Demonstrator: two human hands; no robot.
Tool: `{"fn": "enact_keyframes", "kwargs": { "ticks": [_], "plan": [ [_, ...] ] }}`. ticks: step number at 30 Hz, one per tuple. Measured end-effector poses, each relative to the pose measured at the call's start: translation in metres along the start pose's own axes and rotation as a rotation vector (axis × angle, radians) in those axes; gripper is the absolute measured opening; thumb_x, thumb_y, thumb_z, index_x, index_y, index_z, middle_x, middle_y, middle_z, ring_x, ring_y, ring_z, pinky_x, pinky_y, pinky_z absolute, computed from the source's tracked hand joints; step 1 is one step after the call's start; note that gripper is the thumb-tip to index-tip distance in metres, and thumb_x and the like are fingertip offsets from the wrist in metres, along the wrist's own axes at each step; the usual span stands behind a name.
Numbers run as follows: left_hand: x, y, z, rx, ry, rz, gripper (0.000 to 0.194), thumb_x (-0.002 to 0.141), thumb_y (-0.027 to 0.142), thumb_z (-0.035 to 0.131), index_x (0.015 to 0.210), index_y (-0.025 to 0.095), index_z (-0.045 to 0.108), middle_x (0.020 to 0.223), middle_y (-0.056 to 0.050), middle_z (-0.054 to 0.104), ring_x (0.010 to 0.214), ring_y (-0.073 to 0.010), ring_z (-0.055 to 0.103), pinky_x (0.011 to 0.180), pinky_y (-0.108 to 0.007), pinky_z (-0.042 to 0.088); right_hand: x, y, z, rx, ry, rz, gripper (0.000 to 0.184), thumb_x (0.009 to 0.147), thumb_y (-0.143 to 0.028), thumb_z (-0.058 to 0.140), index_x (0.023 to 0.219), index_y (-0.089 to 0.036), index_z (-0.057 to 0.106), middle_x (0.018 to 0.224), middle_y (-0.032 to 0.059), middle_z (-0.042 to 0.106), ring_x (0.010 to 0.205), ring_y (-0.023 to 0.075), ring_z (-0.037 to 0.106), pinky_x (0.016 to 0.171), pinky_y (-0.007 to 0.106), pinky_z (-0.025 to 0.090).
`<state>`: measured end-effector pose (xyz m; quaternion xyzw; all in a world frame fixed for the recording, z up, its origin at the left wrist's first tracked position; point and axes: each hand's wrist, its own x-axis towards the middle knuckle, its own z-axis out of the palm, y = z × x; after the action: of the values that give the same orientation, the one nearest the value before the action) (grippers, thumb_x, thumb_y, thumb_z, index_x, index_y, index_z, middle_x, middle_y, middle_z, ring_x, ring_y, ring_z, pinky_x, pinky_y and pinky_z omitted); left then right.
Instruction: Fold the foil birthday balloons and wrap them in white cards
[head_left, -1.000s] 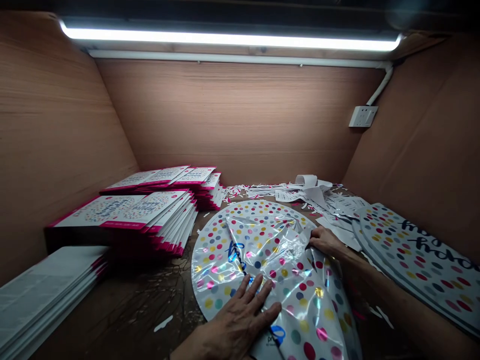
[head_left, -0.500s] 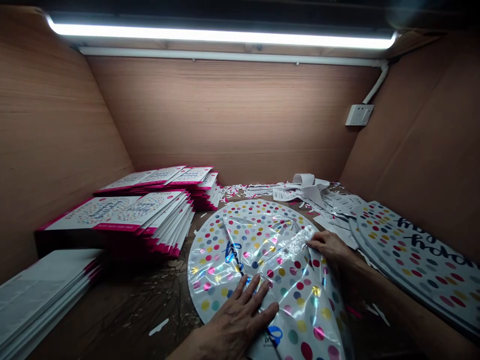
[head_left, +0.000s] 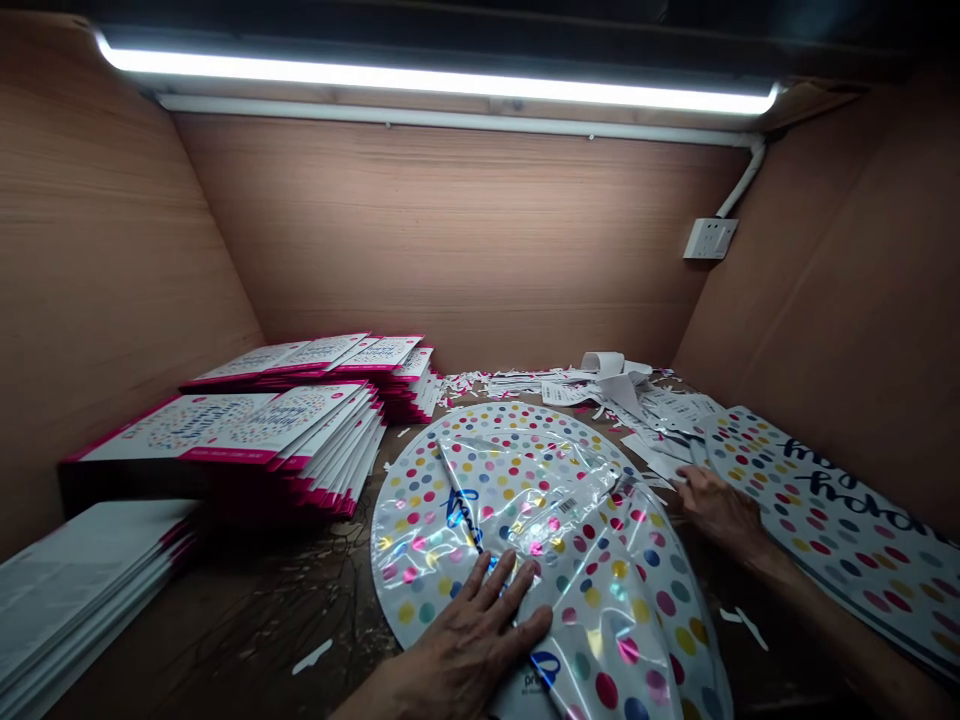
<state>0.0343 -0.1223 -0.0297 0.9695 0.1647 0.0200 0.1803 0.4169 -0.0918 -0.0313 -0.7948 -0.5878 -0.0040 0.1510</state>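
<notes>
Polka-dot foil balloon (head_left: pixel 525 560), lying flat on wooden bench (head_left: pixel 225 620), barcode label (head_left: pixel 566 506) on top (blue script (head_left: pixel 461 520) unreadable; only "pri" legible). Left hand (head_left: pixel 469 650) open, pressing balloon flat; right hand (head_left: pixel 720 512) empty, half-curled, just beside it.

Packet stacks (head_left: pixel 225 428) left of foil balloon (head_left: pixel 495 520); paper scraps (head_left: pixel 607 392) behind; balloon pile (head_left: pixel 840 530) right.

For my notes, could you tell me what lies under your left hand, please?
Your left hand presses a creased silver polka-dot foil flap over a round dotted foil balloon; anything beneath is hidden.
</notes>
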Motion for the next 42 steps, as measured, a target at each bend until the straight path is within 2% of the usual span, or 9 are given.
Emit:
{"fn": "enact_keyframes", "kwargs": {
  "ticks": [3,6,8,13,17,20,28,34,42],
  "plan": [
    [-0.001,-0.001,0.000,-0.006,-0.002,-0.005,0.091,0.073,0.069,0.051,0.144,0.026,0.012,0.149,-0.015,0.002,0.132,-0.0434,0.003,0.104,-0.062,0.008,-0.012,-0.032,-0.012,0.124,0.053,-0.306,0.039,0.090,-0.029,0.033,0.125,-0.019,0.050,0.131,0.0083,0.048,0.118,0.0234,0.045,0.097,0.039,0.039],
    [-0.001,0.002,-0.002,-0.001,0.000,-0.023,0.074,0.084,0.059,0.046,0.144,0.027,0.015,0.149,-0.014,0.007,0.133,-0.0419,0.004,0.104,-0.062,0.009,-0.019,-0.067,-0.005,0.224,-0.211,-0.770,0.042,0.092,-0.035,0.035,0.133,-0.025,0.042,0.138,0.0021,0.041,0.125,0.0185,0.039,0.104,0.036,0.033],
    [-0.001,0.005,-0.005,0.011,0.009,-0.041,0.063,0.089,0.052,0.041,0.143,0.029,0.017,0.149,-0.013,0.009,0.133,-0.0405,0.006,0.104,-0.061,0.011,-0.017,-0.070,0.009,0.157,-0.344,-0.866,0.043,0.092,-0.037,0.037,0.134,-0.028,0.040,0.140,0.0015,0.038,0.129,0.0197,0.033,0.108,0.043,0.024],
    [0.002,0.009,-0.011,-0.007,-0.045,-0.052,0.072,0.085,0.058,0.045,0.143,0.027,0.017,0.149,-0.014,0.010,0.134,-0.0405,0.002,0.104,-0.061,0.008,0.003,-0.020,0.032,-0.007,-0.222,-0.586,0.042,0.091,-0.031,0.036,0.129,-0.021,0.048,0.141,0.0125,0.034,0.130,0.0316,0.028,0.102,0.064,0.014],
    [0.001,0.004,-0.013,-0.042,-0.106,-0.034,0.093,0.073,0.069,0.051,0.144,0.026,0.010,0.149,-0.016,0.004,0.133,-0.0415,-0.002,0.103,-0.062,0.004,0.002,-0.010,0.024,0.041,-0.167,-0.656,0.045,0.094,-0.037,0.031,0.137,-0.025,0.037,0.147,0.0055,0.021,0.134,0.0252,0.019,0.108,0.054,0.011],
    [-0.006,0.006,-0.017,-0.048,-0.095,-0.058,0.093,0.075,0.066,0.053,0.145,0.026,0.007,0.149,-0.015,0.006,0.134,-0.0400,0.003,0.105,-0.060,0.009,-0.012,-0.022,0.021,0.091,-0.260,-0.757,0.041,0.094,-0.042,0.035,0.131,-0.030,0.045,0.141,0.0023,0.036,0.129,0.0234,0.032,0.108,0.048,0.024],
    [-0.018,0.027,-0.014,0.234,0.054,0.024,0.045,0.089,0.034,0.045,0.130,0.016,0.038,0.138,-0.012,0.039,0.128,-0.0322,0.032,0.104,-0.050,0.027,-0.038,-0.018,0.022,0.186,-0.354,-0.712,0.040,0.093,-0.045,0.035,0.125,-0.030,0.053,0.134,0.0018,0.046,0.123,0.0275,0.042,0.103,0.051,0.032],
    [-0.010,0.026,-0.002,0.548,0.166,0.119,0.030,0.092,0.027,0.038,0.115,0.012,0.049,0.117,-0.014,0.053,0.110,-0.0312,0.048,0.097,-0.050,0.035,-0.026,-0.016,0.020,0.292,-0.418,-0.657,0.039,0.091,-0.047,0.035,0.121,-0.032,0.056,0.128,-0.0007,0.052,0.121,0.0264,0.044,0.106,0.047,0.030],
    [0.000,0.030,-0.010,0.626,0.166,0.189,0.029,0.092,0.029,0.037,0.111,0.011,0.050,0.103,-0.014,0.055,0.101,-0.0271,0.053,0.093,-0.044,0.040,-0.022,-0.005,0.026,0.335,-0.490,-0.593,0.045,0.090,-0.052,0.035,0.124,-0.028,0.054,0.132,0.0003,0.048,0.126,0.0271,0.038,0.110,0.050,0.018]
  ]
}}
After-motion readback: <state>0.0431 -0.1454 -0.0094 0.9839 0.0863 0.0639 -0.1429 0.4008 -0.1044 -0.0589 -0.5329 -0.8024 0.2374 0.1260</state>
